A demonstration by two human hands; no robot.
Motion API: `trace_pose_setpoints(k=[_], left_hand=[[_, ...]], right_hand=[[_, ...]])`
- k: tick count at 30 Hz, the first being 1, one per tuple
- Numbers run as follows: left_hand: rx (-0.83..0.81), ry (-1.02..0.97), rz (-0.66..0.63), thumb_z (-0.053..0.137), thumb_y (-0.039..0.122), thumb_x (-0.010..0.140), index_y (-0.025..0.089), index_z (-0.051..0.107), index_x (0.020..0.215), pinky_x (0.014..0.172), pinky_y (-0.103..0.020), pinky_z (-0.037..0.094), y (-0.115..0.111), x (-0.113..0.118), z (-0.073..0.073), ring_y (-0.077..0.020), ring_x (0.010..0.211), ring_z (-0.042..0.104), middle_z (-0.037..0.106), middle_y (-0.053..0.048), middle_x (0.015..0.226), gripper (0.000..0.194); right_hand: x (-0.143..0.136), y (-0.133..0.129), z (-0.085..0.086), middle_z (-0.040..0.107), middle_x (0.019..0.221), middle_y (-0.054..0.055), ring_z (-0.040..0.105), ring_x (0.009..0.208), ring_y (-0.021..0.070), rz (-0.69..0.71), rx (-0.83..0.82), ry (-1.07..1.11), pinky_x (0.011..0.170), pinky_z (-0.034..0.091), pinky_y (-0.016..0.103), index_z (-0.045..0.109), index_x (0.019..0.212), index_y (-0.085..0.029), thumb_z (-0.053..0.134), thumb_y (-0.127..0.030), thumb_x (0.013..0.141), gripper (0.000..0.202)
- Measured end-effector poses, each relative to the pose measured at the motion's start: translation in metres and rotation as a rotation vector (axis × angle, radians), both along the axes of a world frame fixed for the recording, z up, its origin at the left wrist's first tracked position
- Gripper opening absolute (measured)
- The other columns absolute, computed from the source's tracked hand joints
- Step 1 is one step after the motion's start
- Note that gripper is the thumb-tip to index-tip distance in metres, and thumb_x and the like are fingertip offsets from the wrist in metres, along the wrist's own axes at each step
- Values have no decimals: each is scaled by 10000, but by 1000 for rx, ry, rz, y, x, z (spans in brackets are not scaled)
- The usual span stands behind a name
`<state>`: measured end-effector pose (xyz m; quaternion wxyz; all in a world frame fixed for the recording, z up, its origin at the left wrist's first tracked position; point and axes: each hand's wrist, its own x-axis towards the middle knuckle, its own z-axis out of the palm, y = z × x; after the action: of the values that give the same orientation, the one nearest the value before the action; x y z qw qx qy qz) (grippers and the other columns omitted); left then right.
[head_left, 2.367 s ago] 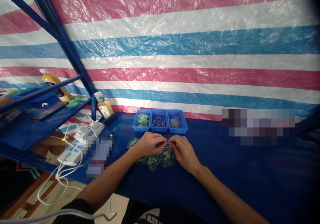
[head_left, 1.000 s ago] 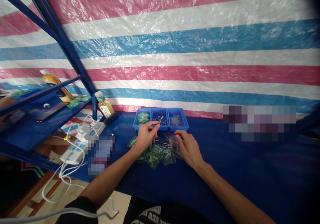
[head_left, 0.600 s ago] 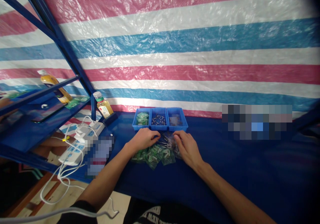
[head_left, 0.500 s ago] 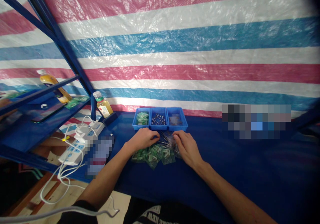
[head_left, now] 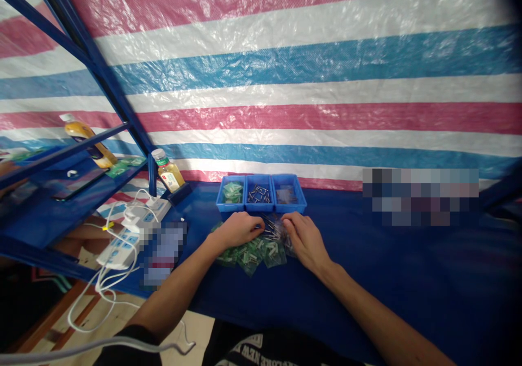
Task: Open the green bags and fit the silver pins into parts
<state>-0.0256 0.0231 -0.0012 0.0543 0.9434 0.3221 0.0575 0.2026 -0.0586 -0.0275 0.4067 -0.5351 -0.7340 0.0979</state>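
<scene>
My left hand (head_left: 241, 229) is at the left edge of a loose pile of metal screws (head_left: 269, 226), its thumb and fingers pinched together. Whatever lies between those fingertips is too small to make out. My right hand (head_left: 305, 240) rests over the pile's right side with curled fingers, beside small clear plastic bags (head_left: 287, 242) that it partly covers. In front of both hands lie several clear bags with green and white pieces (head_left: 249, 256). Just behind stand three joined blue bins: a left bin (head_left: 231, 208) of green bags, a middle bin (head_left: 258, 208) of screws, a right bin (head_left: 290, 208) of clear bags.
To the left are a white power strip (head_left: 118, 249) with tangled cables, a blurred phone-like object (head_left: 165, 252) and a juice bottle (head_left: 168, 174). A blue frame post (head_left: 110, 97) rises there. A striped sheet (head_left: 310, 121) hangs behind the blue table (head_left: 367, 279).
My left hand has shifted slightly right and toward me, over the left edge of the screw pile. My right hand has stayed nearly in place.
</scene>
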Motion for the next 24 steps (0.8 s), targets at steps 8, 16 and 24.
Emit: trace_pose_setpoints(k=[8, 16, 24], left_hand=[[131, -51, 0, 536, 359, 1023, 221, 701, 1039, 629, -249, 384, 1, -5, 3, -190, 708, 678, 702, -34, 736, 216], [134, -150, -63, 465, 362, 1060, 210, 670, 1059, 614, -228, 360, -3, -3, 8, -152, 657, 651, 677, -9, 704, 255], [109, -208, -96, 462, 362, 1061, 201, 671, 1050, 594, -220, 354, -9, 2, 8, -127, 603, 617, 655, 2, 672, 264]], right_hand=[[0, 1, 0, 709, 967, 65, 624, 857, 241, 25, 16, 6, 819, 456, 398, 632, 1040, -239, 382, -360, 1085, 281], [-4, 3, -2, 689, 936, 47, 618, 824, 219, 149, 22, -56, 811, 447, 383, 635, 1026, -238, 489, -290, 1053, 158], [-3, 4, -6, 682, 925, 41, 611, 824, 212, 161, 27, -83, 806, 436, 375, 649, 1029, -232, 505, -261, 1048, 148]])
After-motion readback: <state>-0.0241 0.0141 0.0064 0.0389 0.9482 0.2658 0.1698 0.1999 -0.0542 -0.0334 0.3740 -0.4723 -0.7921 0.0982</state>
